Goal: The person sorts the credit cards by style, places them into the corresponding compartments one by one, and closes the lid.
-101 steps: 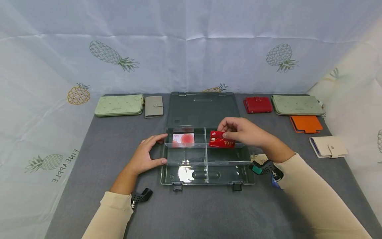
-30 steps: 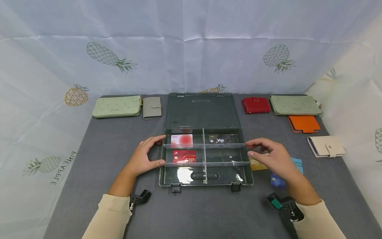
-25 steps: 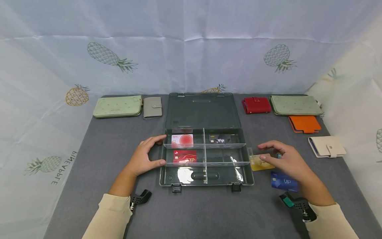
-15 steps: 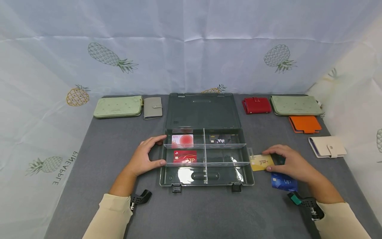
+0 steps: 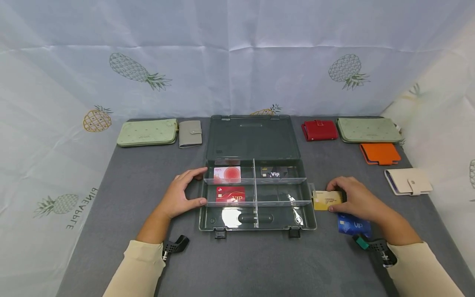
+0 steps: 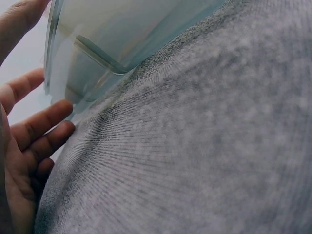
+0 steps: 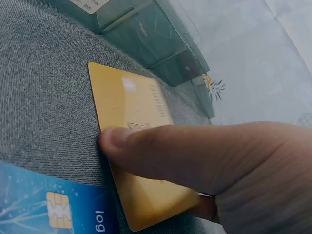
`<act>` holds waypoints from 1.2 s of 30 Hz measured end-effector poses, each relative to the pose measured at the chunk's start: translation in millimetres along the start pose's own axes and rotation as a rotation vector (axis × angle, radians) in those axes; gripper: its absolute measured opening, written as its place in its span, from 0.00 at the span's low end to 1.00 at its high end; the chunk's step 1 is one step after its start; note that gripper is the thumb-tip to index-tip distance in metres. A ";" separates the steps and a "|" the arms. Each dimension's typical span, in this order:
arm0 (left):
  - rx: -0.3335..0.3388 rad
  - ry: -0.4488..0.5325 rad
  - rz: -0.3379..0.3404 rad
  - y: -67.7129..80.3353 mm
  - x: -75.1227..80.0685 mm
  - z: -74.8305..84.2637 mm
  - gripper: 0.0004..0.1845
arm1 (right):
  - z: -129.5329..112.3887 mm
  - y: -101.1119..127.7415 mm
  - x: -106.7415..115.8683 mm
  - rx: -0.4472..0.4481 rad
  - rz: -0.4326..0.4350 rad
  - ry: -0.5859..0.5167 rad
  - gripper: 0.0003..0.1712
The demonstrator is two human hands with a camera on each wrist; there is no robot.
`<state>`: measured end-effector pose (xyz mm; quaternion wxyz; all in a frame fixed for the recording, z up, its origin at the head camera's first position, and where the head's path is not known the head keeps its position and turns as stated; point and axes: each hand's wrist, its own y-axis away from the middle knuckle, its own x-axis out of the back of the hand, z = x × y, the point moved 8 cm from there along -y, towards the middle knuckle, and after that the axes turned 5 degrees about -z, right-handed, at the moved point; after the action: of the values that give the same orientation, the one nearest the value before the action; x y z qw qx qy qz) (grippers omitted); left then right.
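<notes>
1. Blue card (image 5: 354,225): on desk (image 5: 259,264), gold card's 5 o'clock, partly under right hand.
2. Right hand (image 5: 358,202): nearer one, thumb and fingers pinching gold card (image 5: 326,199) at its 9 o'clock; card's long axis roughly 9–3. Lifted or not, can't tell.
3. Left hand (image 5: 179,194): fingers spread, nothing gripped, fingertips at box's (image 5: 282,192) 9 o'clock side.
4. Box: gold card just beside its 3 o'clock side.
5. Red wallet (image 5: 320,131): gold card's 12 o'clock.

"VIP" on red card (image 5: 231,194); "VIP", "log" on blue card (image 5: 353,225); "Vip" on black card (image 5: 273,172); "PINEAPPLE" on cloth (image 5: 237,74)
</notes>
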<state>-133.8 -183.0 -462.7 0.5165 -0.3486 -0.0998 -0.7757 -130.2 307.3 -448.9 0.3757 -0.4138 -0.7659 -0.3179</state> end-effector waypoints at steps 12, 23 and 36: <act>-0.002 0.007 0.001 0.0 0.2 0.9 0.54 | 2.3 6.7 27.7 -0.049 0.011 -0.147 0.06; -0.011 0.007 0.001 0.7 0.2 -0.1 0.54 | -7.7 4.8 57.7 -0.064 0.056 -0.185 0.03; -0.013 0.008 -0.002 0.2 0.0 0.3 0.53 | -66.2 -31.8 46.7 -0.020 0.000 -0.317 0.02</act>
<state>-133.6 -182.9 -462.5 0.5140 -0.3488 -0.0928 -0.7782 -154.8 258.4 -381.2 0.2460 -0.4625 -0.8123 -0.2565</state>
